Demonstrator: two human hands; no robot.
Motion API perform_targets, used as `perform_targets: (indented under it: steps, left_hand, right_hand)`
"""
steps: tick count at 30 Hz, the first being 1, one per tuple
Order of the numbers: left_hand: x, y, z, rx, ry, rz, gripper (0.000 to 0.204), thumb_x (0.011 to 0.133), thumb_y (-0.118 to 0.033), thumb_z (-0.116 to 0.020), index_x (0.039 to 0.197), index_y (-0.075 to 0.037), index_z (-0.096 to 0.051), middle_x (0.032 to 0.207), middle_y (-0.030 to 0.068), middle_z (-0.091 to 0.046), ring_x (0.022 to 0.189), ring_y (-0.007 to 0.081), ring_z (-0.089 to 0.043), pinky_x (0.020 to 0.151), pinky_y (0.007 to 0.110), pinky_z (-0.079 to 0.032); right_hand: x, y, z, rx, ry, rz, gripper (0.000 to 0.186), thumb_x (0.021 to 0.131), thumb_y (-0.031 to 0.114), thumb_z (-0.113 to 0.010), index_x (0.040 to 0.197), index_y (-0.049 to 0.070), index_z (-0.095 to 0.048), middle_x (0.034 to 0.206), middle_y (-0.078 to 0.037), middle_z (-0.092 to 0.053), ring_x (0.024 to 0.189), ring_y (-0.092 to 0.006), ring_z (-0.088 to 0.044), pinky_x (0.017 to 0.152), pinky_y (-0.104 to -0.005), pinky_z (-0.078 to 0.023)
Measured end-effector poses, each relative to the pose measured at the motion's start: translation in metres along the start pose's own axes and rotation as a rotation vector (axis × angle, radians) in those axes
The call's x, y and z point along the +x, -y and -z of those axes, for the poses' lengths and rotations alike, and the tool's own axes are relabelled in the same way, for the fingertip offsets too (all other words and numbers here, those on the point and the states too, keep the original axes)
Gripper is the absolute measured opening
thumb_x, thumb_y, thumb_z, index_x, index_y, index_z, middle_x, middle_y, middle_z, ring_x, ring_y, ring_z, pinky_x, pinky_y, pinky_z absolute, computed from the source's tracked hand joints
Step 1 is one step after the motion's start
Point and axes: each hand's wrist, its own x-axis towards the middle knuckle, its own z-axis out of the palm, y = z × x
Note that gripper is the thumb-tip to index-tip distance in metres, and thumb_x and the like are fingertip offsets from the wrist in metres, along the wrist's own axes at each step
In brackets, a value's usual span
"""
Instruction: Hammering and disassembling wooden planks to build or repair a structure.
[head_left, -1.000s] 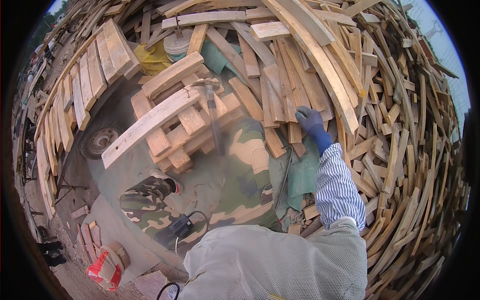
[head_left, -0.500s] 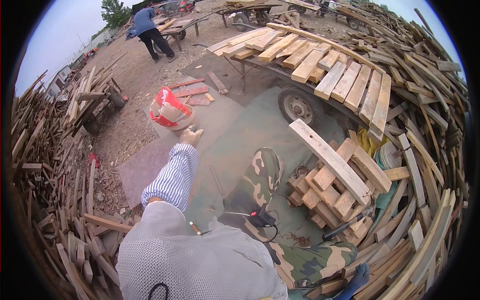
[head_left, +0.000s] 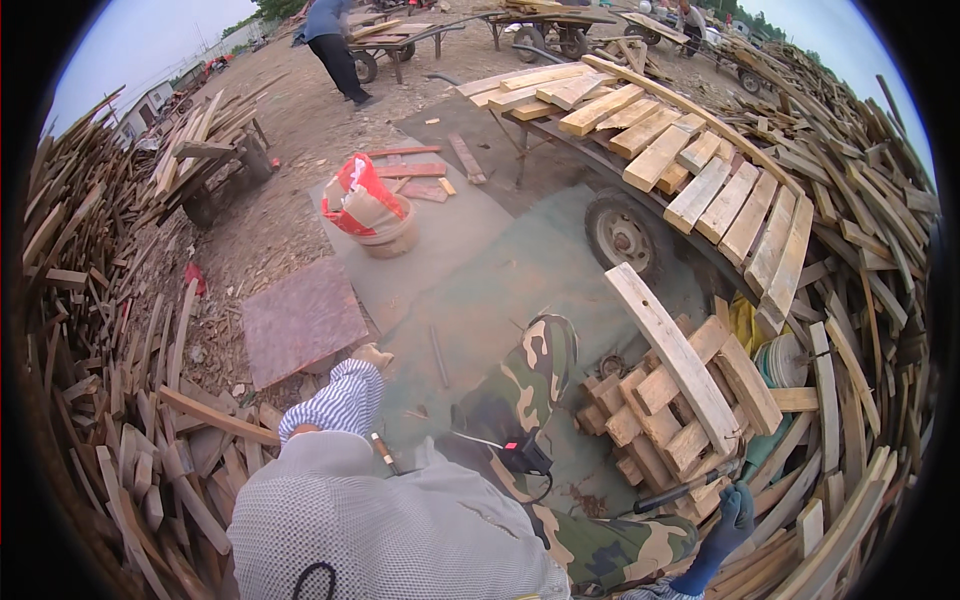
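Note:
My left hand (head_left: 372, 358) is low at left of centre, fingers curled, above the mat (head_left: 450, 270) near a pink board (head_left: 300, 320) and a steel rod (head_left: 438, 355). Whether it holds anything is unclear. My right hand (head_left: 733, 515), in a blue glove, is at lower right with fingers curled, beside a dark-handled tool (head_left: 665, 498); its grip is hidden. A stack of short timber blocks (head_left: 640, 430) stands before it, with a long pale plank (head_left: 670, 355) across the top. My camouflage-clad knee (head_left: 540, 370) lies between my hands.
A red-and-white sack sits in a bucket (head_left: 385, 235). A handcart (head_left: 625, 240) carries boards. Wood piles (head_left: 120, 450) surround me. A person (head_left: 335, 50) in blue bends at another cart; another person (head_left: 690, 30) stands farther back.
My view has swung left from the wood pile to the yard. My left hand has drawn back from beside the bucket toward me. My right hand has risen slightly since half a second ago.

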Motion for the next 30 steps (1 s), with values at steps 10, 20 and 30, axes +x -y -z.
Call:
perform_targets:
  steps: [10,20,30]
  left_hand:
    - [-0.043,0.086,-0.044,0.142,0.301,0.228,0.067,0.088,-0.054,-0.06,0.135,-0.006,-0.061,0.144,0.0164,-0.055,0.133,0.0309,-0.052,0.107,0.042,-0.043]
    - [-0.023,0.02,-0.067,-0.021,0.253,-0.039,0.07,0.083,-0.05,-0.063,0.138,-0.007,-0.058,0.138,0.0172,-0.06,0.127,0.0343,-0.057,0.108,0.042,-0.043]
    - [-0.044,0.055,-0.1,-0.001,0.3,-0.048,0.055,0.08,-0.05,-0.067,0.118,-0.011,-0.072,0.12,0.0142,-0.071,0.111,0.0323,-0.065,0.092,0.041,-0.05]
  right_hand:
    - [0.005,0.019,-0.035,0.028,0.056,-0.008,0.034,0.1,0.017,-0.057,0.126,-0.006,-0.063,0.103,-0.013,-0.071,0.089,-0.0177,-0.069,0.081,-0.0292,-0.055]
    - [0.024,0.004,-0.042,0.001,0.118,0.037,0.032,0.103,0.017,-0.054,0.124,-0.005,-0.064,0.104,-0.013,-0.07,0.091,-0.0187,-0.069,0.085,-0.0318,-0.057]
    - [0.031,-0.016,-0.051,-0.097,0.175,0.083,0.033,0.102,0.019,-0.056,0.126,-0.003,-0.064,0.1,-0.011,-0.071,0.088,-0.0173,-0.069,0.075,-0.028,-0.054]
